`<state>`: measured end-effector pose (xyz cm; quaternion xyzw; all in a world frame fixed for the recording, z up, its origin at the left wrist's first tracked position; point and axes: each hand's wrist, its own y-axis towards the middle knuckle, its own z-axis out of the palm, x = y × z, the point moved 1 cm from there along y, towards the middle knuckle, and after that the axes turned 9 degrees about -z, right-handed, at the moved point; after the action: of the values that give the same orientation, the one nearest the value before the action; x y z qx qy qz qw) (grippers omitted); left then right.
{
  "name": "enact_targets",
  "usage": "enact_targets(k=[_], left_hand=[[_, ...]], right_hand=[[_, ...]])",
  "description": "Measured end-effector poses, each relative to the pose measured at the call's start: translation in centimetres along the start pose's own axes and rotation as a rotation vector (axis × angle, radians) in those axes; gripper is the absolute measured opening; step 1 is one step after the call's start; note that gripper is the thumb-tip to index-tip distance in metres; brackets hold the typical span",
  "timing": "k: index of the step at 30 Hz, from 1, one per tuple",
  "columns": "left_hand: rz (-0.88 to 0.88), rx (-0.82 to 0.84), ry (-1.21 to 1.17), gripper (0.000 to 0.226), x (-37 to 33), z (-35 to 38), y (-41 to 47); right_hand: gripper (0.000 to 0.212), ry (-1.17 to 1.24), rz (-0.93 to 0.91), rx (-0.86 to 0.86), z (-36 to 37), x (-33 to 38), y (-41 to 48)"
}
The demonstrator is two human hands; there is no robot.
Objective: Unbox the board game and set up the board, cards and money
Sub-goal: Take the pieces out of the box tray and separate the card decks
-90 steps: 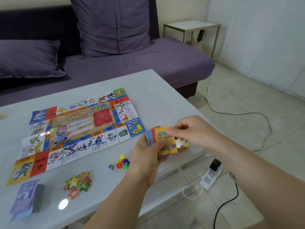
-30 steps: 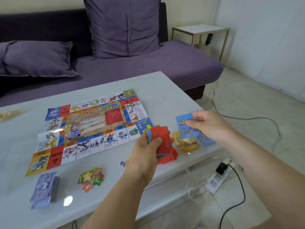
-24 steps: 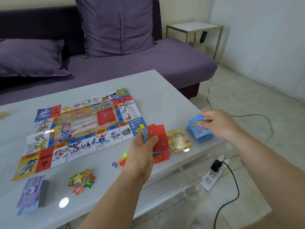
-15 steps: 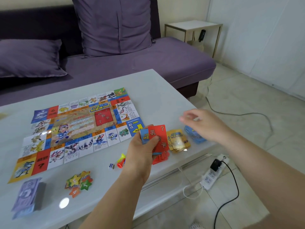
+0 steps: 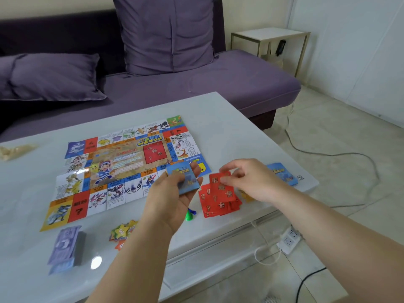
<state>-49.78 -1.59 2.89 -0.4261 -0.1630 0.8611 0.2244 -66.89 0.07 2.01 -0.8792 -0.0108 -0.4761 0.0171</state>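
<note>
The colourful game board (image 5: 122, 169) lies unfolded flat on the white table (image 5: 229, 123). My left hand (image 5: 172, 200) holds a small stack of blue cards (image 5: 184, 180) just off the board's near right corner. My right hand (image 5: 251, 182) pinches a red card (image 5: 220, 182) above a loose pile of red cards (image 5: 216, 202) on the table. Another pile of blue cards (image 5: 282, 173) lies near the table's right edge. Yellow cards (image 5: 246, 195) peek out under my right wrist. A stack of purple paper money (image 5: 65, 248) sits near the front left.
Star-shaped tokens (image 5: 122, 232) and a green and a blue pawn (image 5: 189, 214) lie near the front edge. A purple sofa (image 5: 196, 88) with cushions stands behind the table. A small side table (image 5: 269, 36) is at the back right. A power strip (image 5: 289, 239) and cables lie on the floor.
My right hand set blue cards down at the table's right edge, then came back to the red cards. The red cards left my left hand, which now holds only blue ones.
</note>
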Motion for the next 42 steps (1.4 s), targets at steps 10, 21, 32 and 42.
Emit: enact_targets(k=[10, 21, 32, 42], left_hand=[[0.011, 0.171, 0.252, 0.02, 2.2, 1.2, -1.0], [-0.028, 0.199, 0.184, 0.031, 3.4, 2.6, -0.9], [-0.024, 0.13, 0.265, 0.023, 4.9, 3.0, 0.1], [-0.028, 0.126, 0.334, 0.014, 6.5, 3.4, 0.5]], right_hand=[[0.028, 0.139, -0.045, -0.115, 1.2, 1.7, -0.1], [0.009, 0.192, 0.011, -0.217, -2.3, -0.9, -0.4], [0.048, -0.531, 0.181, -0.219, -7.9, -7.1, -0.3], [0.022, -0.022, 0.042, -0.07, -3.4, -1.6, -1.3]])
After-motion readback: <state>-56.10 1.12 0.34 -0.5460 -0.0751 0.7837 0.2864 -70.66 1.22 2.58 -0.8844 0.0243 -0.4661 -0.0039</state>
